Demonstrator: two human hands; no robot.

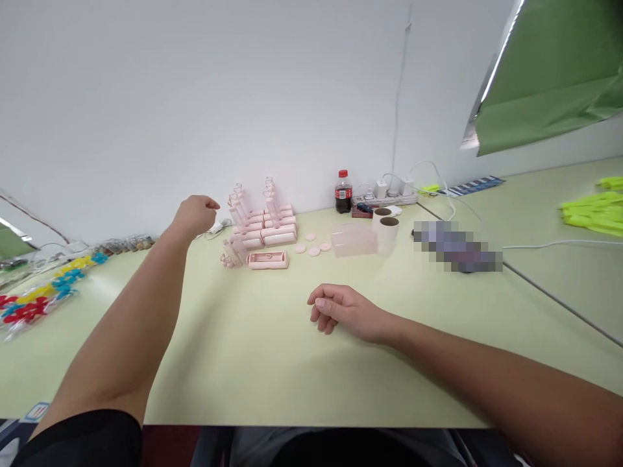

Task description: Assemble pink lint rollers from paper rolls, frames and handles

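Observation:
My left hand [195,215] is stretched far over the table at the left, in the air near the wall. Its fingers are curled in, and whatever they may hold is hidden from me. Just to its right stand clear pink tubes [237,213] with loops on top, among stacked pink cases [280,232]. In front of the stack lies an open pink case [267,260], beside a few more tubes [234,251] at its left. My right hand [345,311] rests at mid-table, fingers loosely bent and apart, with nothing in them.
Several pink discs [314,250], a translucent pink sheet [354,240] and white rolls [387,237] lie right of the cases. Behind are a cola bottle [343,193] and a power strip [384,196]. Bagged coloured pieces [43,295] lie left; cables [559,301] cross the right side.

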